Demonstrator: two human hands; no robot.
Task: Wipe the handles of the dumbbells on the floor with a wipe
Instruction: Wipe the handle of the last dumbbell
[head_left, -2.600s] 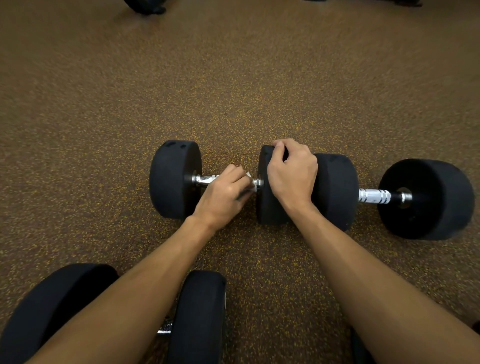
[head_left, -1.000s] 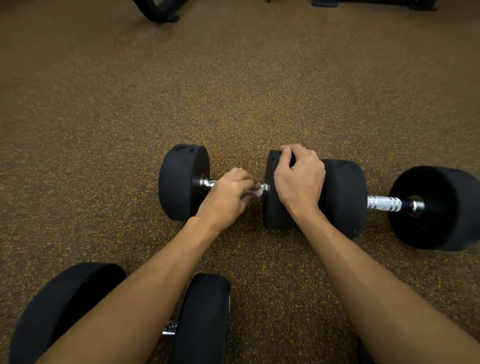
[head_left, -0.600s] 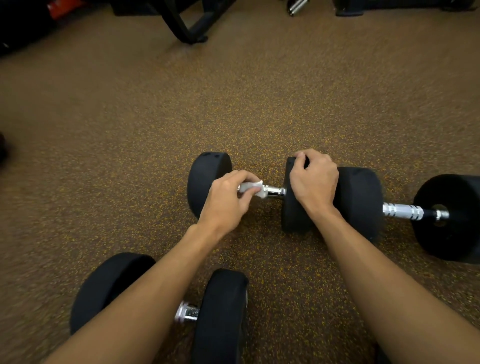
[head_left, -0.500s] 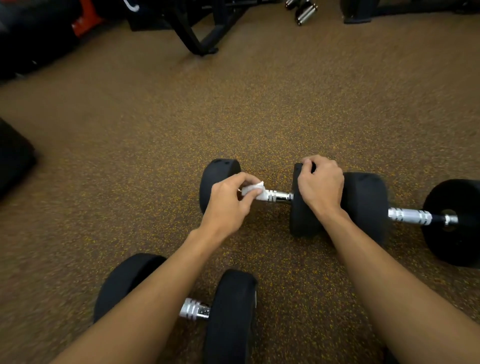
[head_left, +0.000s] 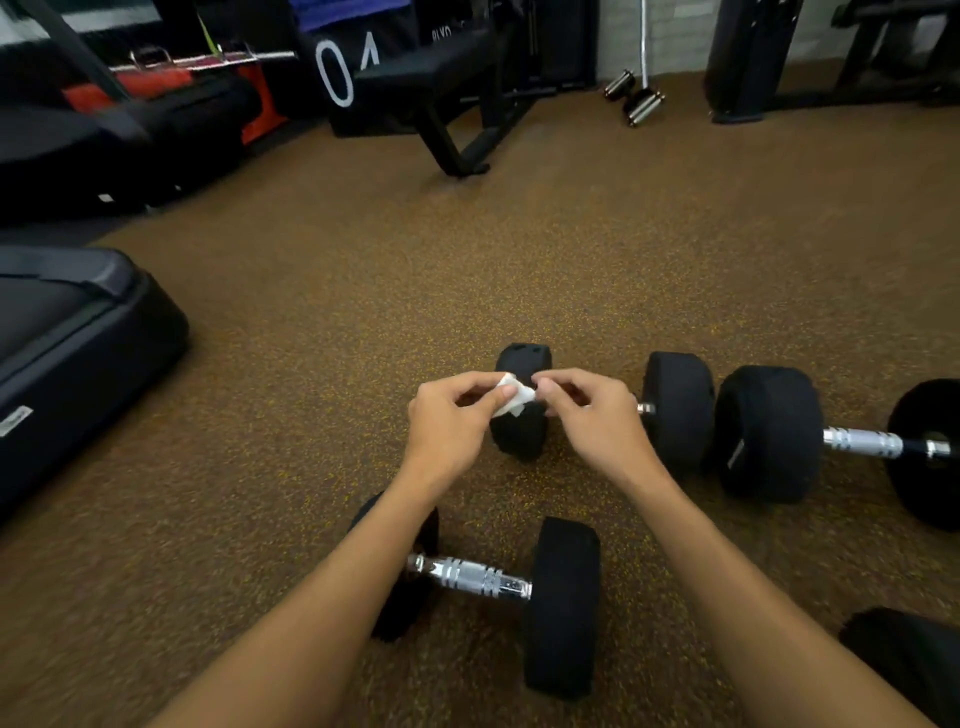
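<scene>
Dim, even indoor light; soft motion blur; wide-angle bending at edges.

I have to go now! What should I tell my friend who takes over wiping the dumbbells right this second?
Hands: left hand and right hand both pinch the wipe, held up in front of the middle dumbbell.
Done: the middle dumbbell's handle was rubbed with the wipe a moment ago; both hands have now come off it.
Left: the near dumbbell and the right dumbbell, whose handles lie bare and were not touched in these pictures.
</scene>
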